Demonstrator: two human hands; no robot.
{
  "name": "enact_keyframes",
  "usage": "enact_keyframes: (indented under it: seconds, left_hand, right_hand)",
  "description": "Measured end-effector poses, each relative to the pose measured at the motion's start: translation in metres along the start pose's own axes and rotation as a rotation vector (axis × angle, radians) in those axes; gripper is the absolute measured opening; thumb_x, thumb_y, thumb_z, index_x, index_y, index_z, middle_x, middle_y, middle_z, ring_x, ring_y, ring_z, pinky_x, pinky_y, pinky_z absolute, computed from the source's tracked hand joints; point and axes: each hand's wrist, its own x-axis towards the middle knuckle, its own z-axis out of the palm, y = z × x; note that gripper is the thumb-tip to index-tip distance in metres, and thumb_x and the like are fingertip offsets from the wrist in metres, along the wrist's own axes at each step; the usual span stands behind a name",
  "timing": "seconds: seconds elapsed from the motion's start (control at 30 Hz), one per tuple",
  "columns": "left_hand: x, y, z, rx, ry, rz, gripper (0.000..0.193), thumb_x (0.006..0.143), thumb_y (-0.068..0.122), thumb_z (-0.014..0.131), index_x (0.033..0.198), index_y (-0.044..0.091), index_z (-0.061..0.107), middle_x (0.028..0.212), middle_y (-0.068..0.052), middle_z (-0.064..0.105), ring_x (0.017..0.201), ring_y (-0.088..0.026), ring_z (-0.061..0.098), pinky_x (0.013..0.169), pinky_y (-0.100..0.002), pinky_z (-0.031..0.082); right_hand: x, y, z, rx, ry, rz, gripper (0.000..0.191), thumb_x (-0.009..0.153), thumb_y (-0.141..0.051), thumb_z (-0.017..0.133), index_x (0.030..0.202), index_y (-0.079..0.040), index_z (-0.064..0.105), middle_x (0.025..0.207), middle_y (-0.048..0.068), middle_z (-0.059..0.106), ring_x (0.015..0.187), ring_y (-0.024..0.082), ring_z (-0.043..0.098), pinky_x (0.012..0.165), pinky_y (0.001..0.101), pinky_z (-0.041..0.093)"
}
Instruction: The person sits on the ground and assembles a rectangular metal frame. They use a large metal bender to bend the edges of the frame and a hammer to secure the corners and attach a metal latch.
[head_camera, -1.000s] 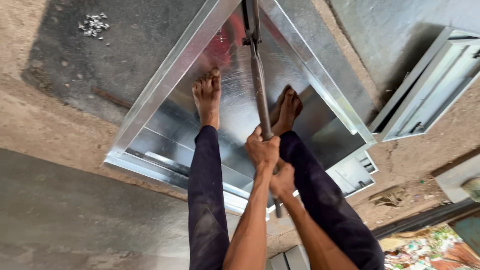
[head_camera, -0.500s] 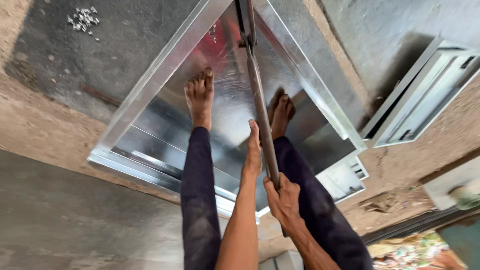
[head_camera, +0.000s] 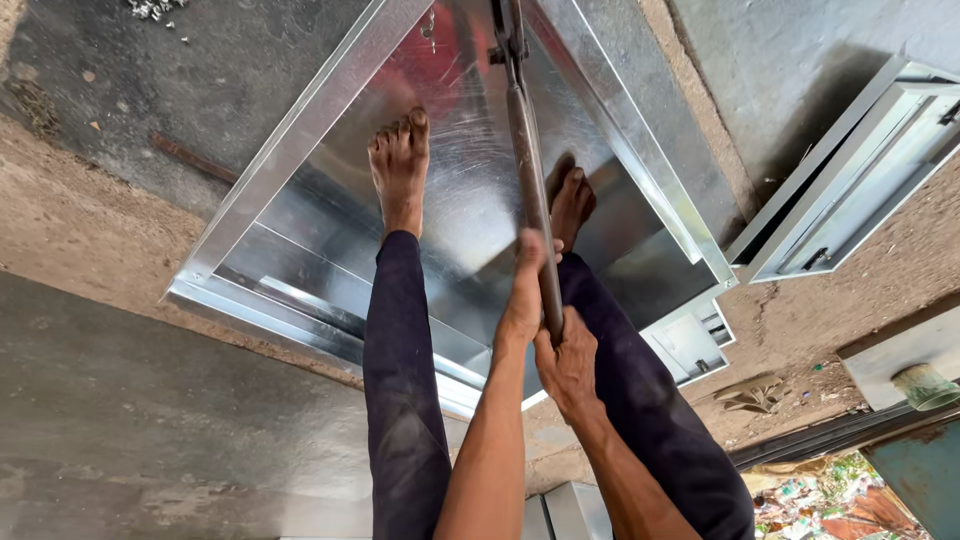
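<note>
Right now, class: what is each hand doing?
Left hand: open, palm flat against the metal rod.
Right hand: closed around the same rod, lower down.

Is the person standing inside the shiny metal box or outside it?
Inside: both bare feet rest on the shiny metal box floor, within its raised rim.

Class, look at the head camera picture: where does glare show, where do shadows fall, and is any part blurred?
Head view: daylight glares off the sheet-metal duct panel, with a reddish reflection near its top; the right foot casts a dark shadow on the metal; the left hand on the long metal handle looks slightly motion-blurred; the edges bend, wide-angle.
</note>
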Motion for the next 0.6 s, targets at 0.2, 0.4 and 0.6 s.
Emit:
enact_keyframes:
  seconds: [0.2, 0.4, 0.6]
  left_hand:
    - [0.013, 0.004, 0.021, 0.433, 0.399, 0.027, 0.040, 0.069, 0.020, 0.071, 0.100, -0.004, 0.068, 0.080, -0.017, 0.070, 0.071, -0.028, 0.068, 0.072, -0.045, 0.058]
    - [0.007, 0.031, 0.026, 0.554, 0.502, -0.007, 0.038, 0.066, 0.016, 0.073, 0.101, 0.002, 0.069, 0.069, -0.012, 0.068, 0.062, -0.023, 0.066, 0.064, -0.042, 0.056]
    - [-0.012, 0.064, -0.034, 0.834, 0.544, -0.007, 0.039, 0.071, 0.023, 0.069, 0.107, 0.010, 0.076, 0.061, -0.003, 0.067, 0.058, -0.019, 0.067, 0.067, -0.040, 0.055]
  right_hand:
    - [0.030, 0.038, 0.008, -0.309, 0.290, -0.658, 0.077, 0.080, -0.028, 0.077, 0.139, 0.009, 0.043, 0.116, 0.033, 0.064, 0.102, 0.049, 0.061, 0.083, 0.0440, 0.051]
    - [0.027, 0.045, 0.025, 0.249, -0.162, 0.186, 0.049, 0.079, -0.031, 0.074, 0.111, 0.006, 0.070, 0.084, 0.012, 0.075, 0.078, 0.014, 0.062, 0.072, 0.0349, 0.054]
    - [-0.002, -0.019, 0.099, 0.417, -0.034, 0.274, 0.048, 0.080, -0.037, 0.075, 0.092, 0.009, 0.070, 0.075, 0.014, 0.073, 0.071, 0.014, 0.061, 0.064, 0.0376, 0.053]
